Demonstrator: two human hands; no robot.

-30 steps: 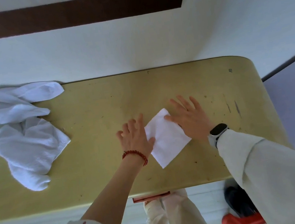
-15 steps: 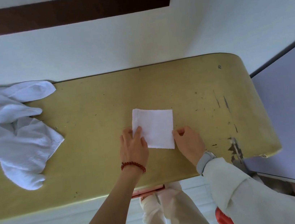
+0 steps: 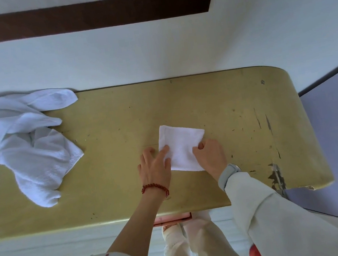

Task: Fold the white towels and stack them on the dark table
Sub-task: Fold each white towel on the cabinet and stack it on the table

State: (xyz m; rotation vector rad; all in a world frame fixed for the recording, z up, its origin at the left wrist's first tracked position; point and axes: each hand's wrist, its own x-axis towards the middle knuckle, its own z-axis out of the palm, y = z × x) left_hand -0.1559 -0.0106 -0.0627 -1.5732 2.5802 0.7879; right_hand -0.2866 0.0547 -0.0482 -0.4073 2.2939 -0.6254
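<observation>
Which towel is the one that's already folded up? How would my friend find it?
Start at the long yellowish table against the white wall. Near its middle, by the front edge, lies the folded towel, between the left hand and the right hand. It is a small flat square, unlike the crumpled towel pile at the table's left end.
</observation>
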